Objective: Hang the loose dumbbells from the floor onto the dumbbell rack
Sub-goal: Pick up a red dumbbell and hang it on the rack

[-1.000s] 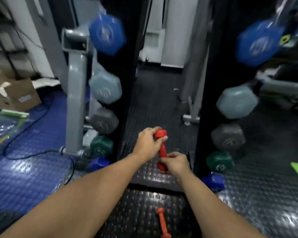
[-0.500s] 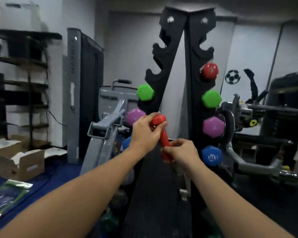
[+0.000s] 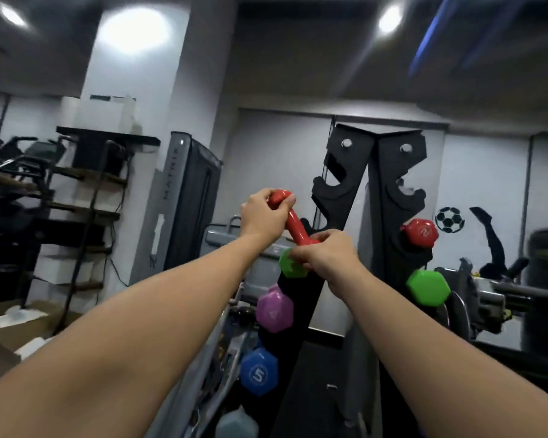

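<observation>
A small red dumbbell (image 3: 295, 225) is held tilted in front of the black A-frame dumbbell rack (image 3: 383, 172). My left hand (image 3: 261, 216) grips its upper end. My right hand (image 3: 328, 256) grips its lower end, just over a green dumbbell (image 3: 290, 268) on the rack's left side. The rack's two top hooks on each side hold nothing. Another red dumbbell (image 3: 419, 233) hangs on the right side above a green one (image 3: 427, 287). A purple dumbbell (image 3: 274, 309) and a blue one marked 5 (image 3: 258, 373) hang lower on the left.
A grey upright machine panel (image 3: 184, 197) stands left of the rack. Dark shelving with clutter (image 3: 76, 197) and open cardboard boxes (image 3: 10, 330) fill the left. Grey gym equipment (image 3: 503, 298) sits to the right by a wall with a football sticker (image 3: 450, 219).
My view has swung up from the floor to the rack's top. Both hands have raised the red dumbbell to the level of the upper hooks, still holding its two ends.
</observation>
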### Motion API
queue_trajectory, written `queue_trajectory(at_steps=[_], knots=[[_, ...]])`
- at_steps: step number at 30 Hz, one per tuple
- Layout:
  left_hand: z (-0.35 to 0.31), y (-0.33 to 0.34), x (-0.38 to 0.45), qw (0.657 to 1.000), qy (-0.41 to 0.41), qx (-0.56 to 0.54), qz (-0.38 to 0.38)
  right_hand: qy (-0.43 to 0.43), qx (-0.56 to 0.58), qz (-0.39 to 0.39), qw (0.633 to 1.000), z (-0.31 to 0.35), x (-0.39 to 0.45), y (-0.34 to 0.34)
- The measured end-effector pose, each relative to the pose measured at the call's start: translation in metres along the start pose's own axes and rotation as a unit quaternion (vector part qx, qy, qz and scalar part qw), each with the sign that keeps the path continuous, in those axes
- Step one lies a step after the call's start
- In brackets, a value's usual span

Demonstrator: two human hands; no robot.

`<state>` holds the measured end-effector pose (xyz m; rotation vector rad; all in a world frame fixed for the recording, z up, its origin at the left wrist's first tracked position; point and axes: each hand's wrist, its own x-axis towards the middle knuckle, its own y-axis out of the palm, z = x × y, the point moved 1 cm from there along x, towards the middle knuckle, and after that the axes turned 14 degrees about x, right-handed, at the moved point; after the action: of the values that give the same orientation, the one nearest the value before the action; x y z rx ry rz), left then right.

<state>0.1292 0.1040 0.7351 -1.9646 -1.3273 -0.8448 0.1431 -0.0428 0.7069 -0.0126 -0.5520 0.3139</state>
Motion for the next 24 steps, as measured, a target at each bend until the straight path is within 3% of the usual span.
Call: queue_trajectory(at_steps=[6,9,15,20,24], knots=[[0.018,0.041,0.057,0.993,-0.069,-0.076,0.058,-0.114,-0.111,-0.079,0.984,0.015,0.037,0.004],[0.023,0.055,0.075,0.985,-0.08,-0.108,0.107,-0.197,-0.182,-0.084,0.96,0.022,0.048,0.008],[0.019,0.088,0.076,0.959,-0.164,-0.123,0.196,-0.247,-0.298,-0.083,0.918,0.026,0.061,0.014],[0.009,0.105,0.065,0.941,-0.093,-0.039,0.324,-0.266,-0.352,-0.099,0.892,0.021,0.063,0.011],[0.009,0.112,0.062,0.935,-0.059,-0.083,0.341,-0.298,-0.432,-0.114,0.844,0.022,0.062,0.01]])
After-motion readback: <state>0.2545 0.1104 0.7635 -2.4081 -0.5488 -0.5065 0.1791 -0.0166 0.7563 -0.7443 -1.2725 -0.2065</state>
